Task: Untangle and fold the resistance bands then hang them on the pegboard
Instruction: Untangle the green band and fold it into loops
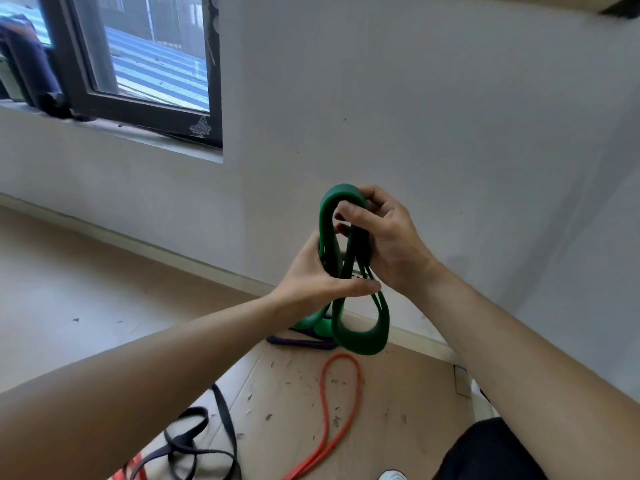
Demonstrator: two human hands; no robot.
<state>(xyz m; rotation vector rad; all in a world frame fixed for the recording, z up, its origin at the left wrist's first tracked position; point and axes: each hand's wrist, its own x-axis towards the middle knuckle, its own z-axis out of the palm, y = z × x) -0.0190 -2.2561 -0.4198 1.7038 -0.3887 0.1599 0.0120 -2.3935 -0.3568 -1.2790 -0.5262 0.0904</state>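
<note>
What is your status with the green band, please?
Left hand and right hand grip green band, folded in loops. Orange band, black band, purple band lie on floor. Pegboard not in view.

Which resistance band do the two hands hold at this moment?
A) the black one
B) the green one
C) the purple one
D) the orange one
B: the left hand and the right hand both grip the folded green band, while the orange band, the black band and the purple band lie on the floor.
</note>
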